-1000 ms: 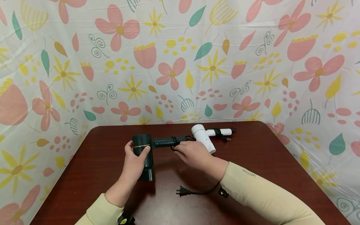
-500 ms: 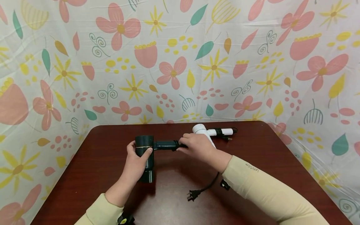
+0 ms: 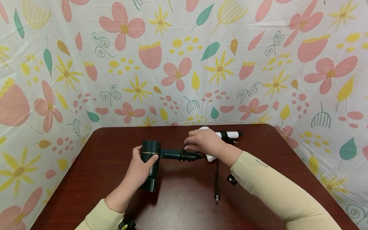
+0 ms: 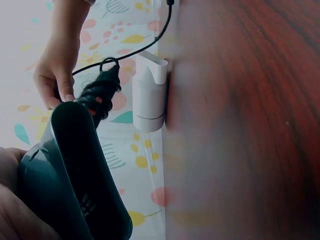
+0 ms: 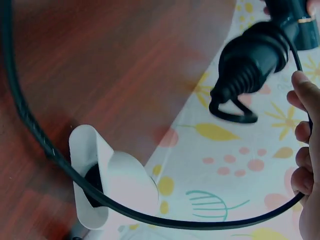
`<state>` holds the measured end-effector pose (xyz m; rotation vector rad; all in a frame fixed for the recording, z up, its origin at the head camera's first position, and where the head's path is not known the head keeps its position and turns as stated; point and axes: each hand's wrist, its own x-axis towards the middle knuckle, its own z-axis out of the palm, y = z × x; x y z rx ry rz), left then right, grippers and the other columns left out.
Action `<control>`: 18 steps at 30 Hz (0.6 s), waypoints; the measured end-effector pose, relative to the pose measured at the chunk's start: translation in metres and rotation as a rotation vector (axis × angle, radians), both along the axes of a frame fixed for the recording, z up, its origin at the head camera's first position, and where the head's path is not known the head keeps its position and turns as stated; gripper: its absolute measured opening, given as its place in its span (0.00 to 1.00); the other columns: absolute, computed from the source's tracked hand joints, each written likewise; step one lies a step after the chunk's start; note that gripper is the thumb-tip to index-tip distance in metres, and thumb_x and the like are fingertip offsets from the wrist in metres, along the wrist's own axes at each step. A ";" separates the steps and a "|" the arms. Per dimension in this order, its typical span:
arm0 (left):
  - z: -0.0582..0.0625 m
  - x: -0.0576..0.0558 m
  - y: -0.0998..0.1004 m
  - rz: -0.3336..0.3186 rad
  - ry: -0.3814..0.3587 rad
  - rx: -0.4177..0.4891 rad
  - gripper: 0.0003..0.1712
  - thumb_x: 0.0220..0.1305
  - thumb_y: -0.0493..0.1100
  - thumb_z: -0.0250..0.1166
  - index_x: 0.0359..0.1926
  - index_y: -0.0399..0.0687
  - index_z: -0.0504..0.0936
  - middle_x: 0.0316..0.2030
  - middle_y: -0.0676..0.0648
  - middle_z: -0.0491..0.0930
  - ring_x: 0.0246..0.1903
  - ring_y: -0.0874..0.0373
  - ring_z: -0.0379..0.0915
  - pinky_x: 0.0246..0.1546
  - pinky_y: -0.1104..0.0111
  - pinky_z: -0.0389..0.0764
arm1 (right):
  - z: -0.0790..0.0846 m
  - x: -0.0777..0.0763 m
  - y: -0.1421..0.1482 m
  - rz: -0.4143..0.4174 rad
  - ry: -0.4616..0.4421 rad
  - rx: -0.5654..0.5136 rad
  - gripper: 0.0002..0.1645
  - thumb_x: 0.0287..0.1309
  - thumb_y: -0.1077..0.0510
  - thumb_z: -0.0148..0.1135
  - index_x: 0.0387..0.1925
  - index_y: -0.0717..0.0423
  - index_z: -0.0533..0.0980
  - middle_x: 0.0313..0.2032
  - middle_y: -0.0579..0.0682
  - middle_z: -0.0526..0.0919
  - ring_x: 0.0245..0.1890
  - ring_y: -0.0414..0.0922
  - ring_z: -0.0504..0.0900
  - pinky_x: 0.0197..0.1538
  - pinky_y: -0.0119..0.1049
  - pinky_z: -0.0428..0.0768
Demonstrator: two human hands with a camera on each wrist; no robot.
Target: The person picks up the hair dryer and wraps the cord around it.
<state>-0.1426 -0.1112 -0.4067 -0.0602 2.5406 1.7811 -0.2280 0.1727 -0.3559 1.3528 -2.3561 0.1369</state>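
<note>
A dark green hair dryer point(image 3: 151, 147) is held up over the table, its barrel upright and its handle point(image 3: 172, 154) pointing right. My left hand point(image 3: 140, 168) grips the barrel, thumb in front. Black power cord point(image 5: 200, 225) is wound in several turns round the handle. Beyond the handle's end, my right hand point(image 3: 205, 142) holds the cord between thumb and curled fingers, as the right wrist view shows. The cord's free end hangs below that hand with the plug point(image 3: 217, 198) at the bottom. Behind the right hand lies a white hair dryer point(image 4: 150, 95), partly hidden in the head view.
The white hair dryer's own black cord point(image 3: 223, 134) is wrapped round its handle near the table's back edge. The reddish-brown table point(image 3: 184, 207) is glossy. A floral cloth point(image 3: 178, 95) hangs behind and at both sides.
My right hand has moved up and right from the handle, carrying the cord round it. The plug has swung right and now hangs straight down. The green hair dryer has shifted slightly right and down.
</note>
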 end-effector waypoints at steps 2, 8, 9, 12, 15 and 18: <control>0.000 0.001 0.000 -0.013 -0.002 0.002 0.45 0.67 0.60 0.64 0.71 0.51 0.47 0.57 0.38 0.67 0.49 0.44 0.75 0.44 0.53 0.78 | 0.002 -0.002 0.001 -0.002 -0.013 0.000 0.10 0.61 0.45 0.68 0.40 0.42 0.86 0.30 0.38 0.76 0.27 0.36 0.77 0.30 0.31 0.76; -0.005 0.003 -0.001 -0.038 0.005 0.048 0.45 0.67 0.62 0.63 0.71 0.51 0.48 0.56 0.39 0.67 0.48 0.45 0.75 0.43 0.54 0.79 | 0.001 -0.004 0.004 -0.029 -0.049 -0.018 0.10 0.61 0.47 0.69 0.43 0.42 0.87 0.28 0.37 0.74 0.25 0.34 0.74 0.28 0.30 0.72; -0.006 0.003 -0.002 -0.040 0.011 0.061 0.45 0.67 0.63 0.62 0.71 0.51 0.48 0.56 0.38 0.67 0.48 0.45 0.75 0.43 0.54 0.79 | 0.001 -0.005 0.005 -0.032 -0.055 -0.022 0.10 0.61 0.47 0.69 0.43 0.42 0.87 0.28 0.37 0.74 0.24 0.34 0.73 0.27 0.30 0.72; -0.008 0.003 -0.002 -0.049 0.031 0.096 0.45 0.67 0.66 0.59 0.71 0.50 0.49 0.56 0.38 0.67 0.47 0.47 0.75 0.42 0.56 0.80 | 0.001 -0.006 0.005 -0.029 -0.074 -0.028 0.11 0.62 0.47 0.67 0.45 0.42 0.86 0.28 0.37 0.73 0.24 0.34 0.72 0.28 0.30 0.72; -0.009 0.002 -0.003 -0.067 0.036 0.129 0.44 0.68 0.66 0.58 0.72 0.51 0.49 0.56 0.37 0.68 0.47 0.47 0.75 0.42 0.56 0.80 | 0.002 -0.007 0.005 -0.014 -0.112 -0.033 0.12 0.64 0.49 0.66 0.48 0.42 0.86 0.29 0.37 0.74 0.25 0.34 0.70 0.30 0.30 0.71; -0.008 0.003 -0.004 -0.080 0.018 0.145 0.43 0.69 0.65 0.57 0.74 0.55 0.48 0.57 0.37 0.68 0.47 0.46 0.74 0.42 0.56 0.79 | 0.002 -0.007 0.005 -0.003 -0.171 -0.032 0.14 0.66 0.49 0.63 0.51 0.41 0.84 0.29 0.37 0.73 0.25 0.34 0.67 0.30 0.30 0.69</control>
